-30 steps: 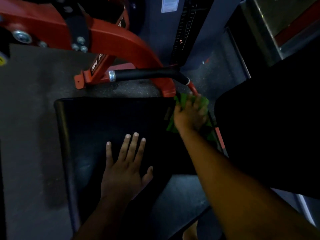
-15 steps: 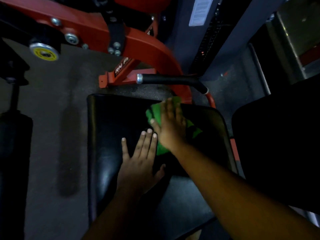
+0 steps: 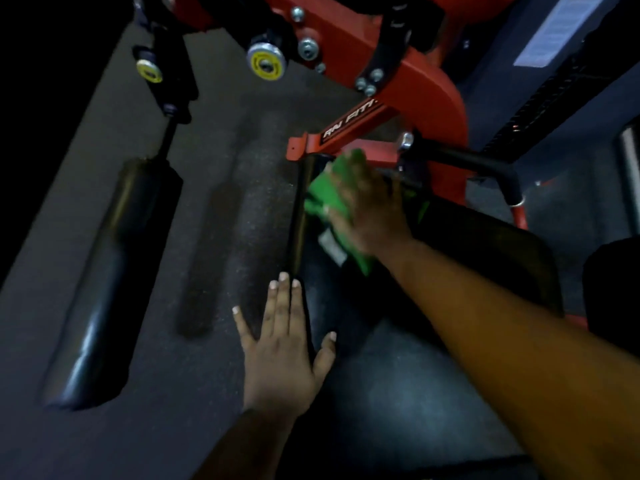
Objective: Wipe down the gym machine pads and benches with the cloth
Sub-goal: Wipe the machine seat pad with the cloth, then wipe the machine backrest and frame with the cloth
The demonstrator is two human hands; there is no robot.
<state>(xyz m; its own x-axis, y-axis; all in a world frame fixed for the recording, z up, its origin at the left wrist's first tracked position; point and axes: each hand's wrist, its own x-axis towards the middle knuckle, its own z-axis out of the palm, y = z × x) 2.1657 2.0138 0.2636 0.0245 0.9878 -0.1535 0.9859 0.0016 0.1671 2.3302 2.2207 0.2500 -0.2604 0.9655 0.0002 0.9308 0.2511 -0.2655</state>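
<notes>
A black seat pad [image 3: 485, 258] of a red gym machine lies below me, right of centre. My right hand [image 3: 367, 209] lies flat on a green cloth [image 3: 325, 199] and presses it onto the pad's far left corner; the hand is blurred. The cloth spreads out under the palm, and a white tag shows at its near edge. My left hand [image 3: 284, 344] rests flat with straight, spread fingers on the pad's near left edge, holding nothing.
The red machine frame [image 3: 426, 88] rises just beyond the pad, with a black handle bar [image 3: 464, 161] at the right. A black roller pad [image 3: 110, 271] hangs at the left over grey rubber floor [image 3: 221, 209]. Another dark pad [image 3: 616, 282] sits at the far right.
My right hand has swept the cloth from the pad's far right corner across to its far left corner. The view has swung left, and my left hand now sits at the pad's left edge.
</notes>
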